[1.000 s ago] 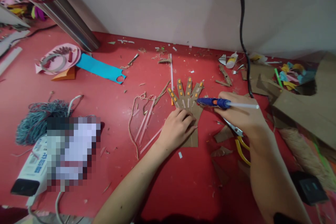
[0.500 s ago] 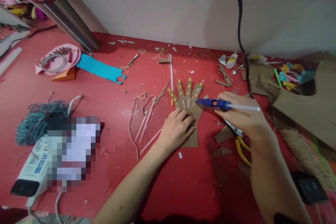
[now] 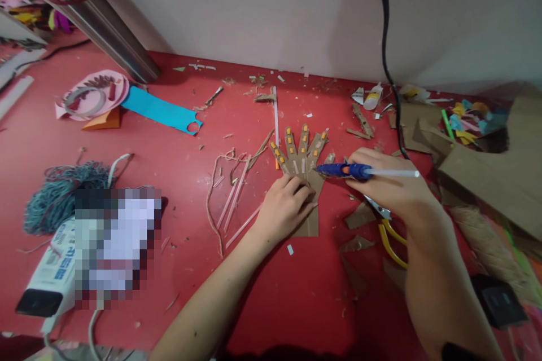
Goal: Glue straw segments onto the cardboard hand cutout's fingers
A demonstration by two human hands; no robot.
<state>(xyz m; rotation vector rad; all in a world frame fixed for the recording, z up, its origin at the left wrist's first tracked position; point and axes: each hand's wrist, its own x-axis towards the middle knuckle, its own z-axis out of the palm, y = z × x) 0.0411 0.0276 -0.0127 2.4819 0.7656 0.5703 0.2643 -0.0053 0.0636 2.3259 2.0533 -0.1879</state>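
While the left hand lies with bent fingers across the palm of the cardboard hand cut-out at the centre of the frame, the right hand is wrapped around a blue glue gun. Whether the left one pinches anything underneath, I cannot tell. The gun's tip is at the cut-out's right edge, below its rightmost finger; contact is unclear. Scissors lie close under the right wrist, and cardboard scraps crowd that side. Clear strips lie left of the cut-out. Open red tabletop spreads between the forearms, lower centre; the wall bounds the top.
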